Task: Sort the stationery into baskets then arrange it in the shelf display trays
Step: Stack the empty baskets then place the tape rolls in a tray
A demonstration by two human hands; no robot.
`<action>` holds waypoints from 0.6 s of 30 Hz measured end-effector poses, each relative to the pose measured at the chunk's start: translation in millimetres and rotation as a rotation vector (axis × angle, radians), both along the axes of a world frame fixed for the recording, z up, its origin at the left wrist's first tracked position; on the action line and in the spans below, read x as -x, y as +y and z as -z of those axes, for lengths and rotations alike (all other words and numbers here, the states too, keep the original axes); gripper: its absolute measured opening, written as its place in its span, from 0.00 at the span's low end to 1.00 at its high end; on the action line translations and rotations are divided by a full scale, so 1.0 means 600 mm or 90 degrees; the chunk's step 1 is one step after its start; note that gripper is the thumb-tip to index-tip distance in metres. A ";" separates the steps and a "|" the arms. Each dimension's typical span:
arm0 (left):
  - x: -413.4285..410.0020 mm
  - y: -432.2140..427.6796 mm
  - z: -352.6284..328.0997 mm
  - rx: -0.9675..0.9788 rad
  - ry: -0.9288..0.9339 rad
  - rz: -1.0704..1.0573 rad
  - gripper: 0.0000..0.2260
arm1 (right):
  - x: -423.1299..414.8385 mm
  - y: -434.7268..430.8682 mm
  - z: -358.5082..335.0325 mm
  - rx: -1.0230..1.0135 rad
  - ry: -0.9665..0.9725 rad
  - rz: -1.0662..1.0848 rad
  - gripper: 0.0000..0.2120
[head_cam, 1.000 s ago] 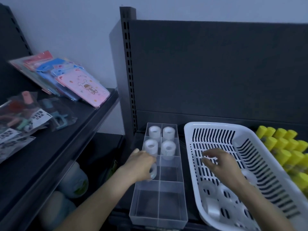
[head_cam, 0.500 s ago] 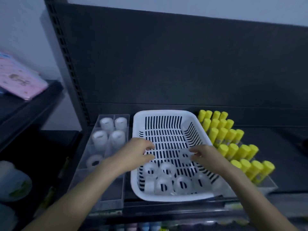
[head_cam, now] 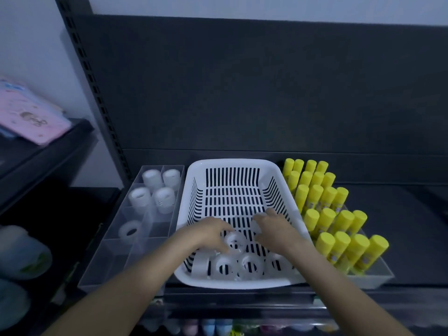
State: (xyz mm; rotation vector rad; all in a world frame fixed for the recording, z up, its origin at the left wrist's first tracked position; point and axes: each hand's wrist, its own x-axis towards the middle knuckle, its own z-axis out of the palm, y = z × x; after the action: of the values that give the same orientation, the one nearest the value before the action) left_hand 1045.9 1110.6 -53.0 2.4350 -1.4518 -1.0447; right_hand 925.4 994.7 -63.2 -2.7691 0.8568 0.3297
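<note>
In the basket (head_cam: 230, 162), the left hand (head_cam: 211, 235) curls round a tape roll (head_cam: 234, 240). The right hand (head_cam: 277, 231) pinches another roll (head_cam: 257, 223).

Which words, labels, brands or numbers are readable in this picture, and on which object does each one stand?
No text can be read.
Yellow glue sticks: small labels on the bodies, too blurred to read.
Pink flat packet: a cartoon print; any words too blurred.

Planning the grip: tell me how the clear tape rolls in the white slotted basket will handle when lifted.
The clear tape rolls are probably light: small hollow rings. Round, so one set on edge may roll. Their glossy sides could slip.
</note>
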 end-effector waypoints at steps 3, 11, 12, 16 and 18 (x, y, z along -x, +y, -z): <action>0.001 -0.014 0.007 0.049 -0.036 -0.012 0.25 | -0.017 -0.007 0.007 -0.007 -0.013 -0.023 0.17; -0.017 -0.023 0.022 0.033 -0.040 0.013 0.35 | -0.032 -0.029 0.015 -0.073 -0.047 0.016 0.18; -0.014 -0.024 0.024 0.029 -0.058 0.030 0.36 | -0.033 -0.031 0.018 -0.085 -0.055 0.021 0.17; 0.002 -0.042 0.028 0.028 -0.149 0.066 0.33 | -0.032 -0.038 0.023 -0.083 -0.055 0.033 0.20; 0.008 -0.050 0.029 0.019 -0.168 0.053 0.32 | -0.032 -0.039 0.026 -0.082 -0.049 0.034 0.22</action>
State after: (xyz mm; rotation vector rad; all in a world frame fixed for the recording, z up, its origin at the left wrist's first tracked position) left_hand 1041.3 1080.5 -70.5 2.5902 -1.6442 -0.7300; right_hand 944.4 971.6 -78.9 -2.6180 0.8575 0.2582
